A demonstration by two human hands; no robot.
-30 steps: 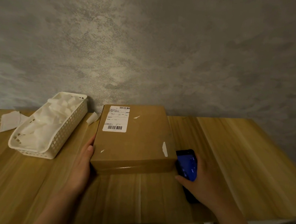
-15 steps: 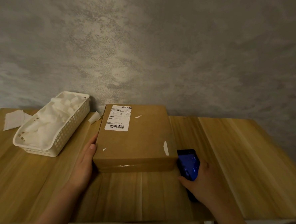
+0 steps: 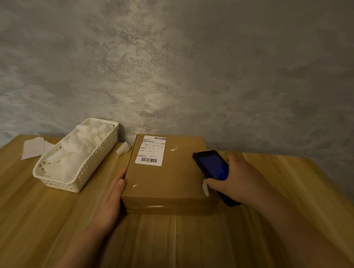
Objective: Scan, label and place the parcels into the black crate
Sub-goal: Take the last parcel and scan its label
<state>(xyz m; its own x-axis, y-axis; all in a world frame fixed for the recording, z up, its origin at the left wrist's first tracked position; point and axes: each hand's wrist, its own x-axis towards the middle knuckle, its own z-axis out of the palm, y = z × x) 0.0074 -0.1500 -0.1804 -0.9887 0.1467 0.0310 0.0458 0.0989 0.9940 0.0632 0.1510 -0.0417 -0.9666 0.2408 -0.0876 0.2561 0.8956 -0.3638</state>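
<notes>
A brown cardboard parcel [image 3: 169,174] lies flat on the wooden table [image 3: 32,208], with a white barcode label [image 3: 151,150] on its far left top. My left hand [image 3: 112,200] rests flat against the parcel's left side, fingers together. My right hand [image 3: 239,183] grips a black handheld scanner [image 3: 211,165] with a blue lit screen, raised over the parcel's right edge and tilted toward the label. No black crate is in view.
A white perforated basket [image 3: 96,158] full of white paper scraps stands at the left by the grey wall. Loose white paper pieces [image 3: 33,150] lie beside it, and another piece [image 3: 123,148] sits between basket and parcel.
My right hand has lifted the scanner from the table beside the parcel's near right corner up and forward over its right edge. The left hand and parcel have stayed put.
</notes>
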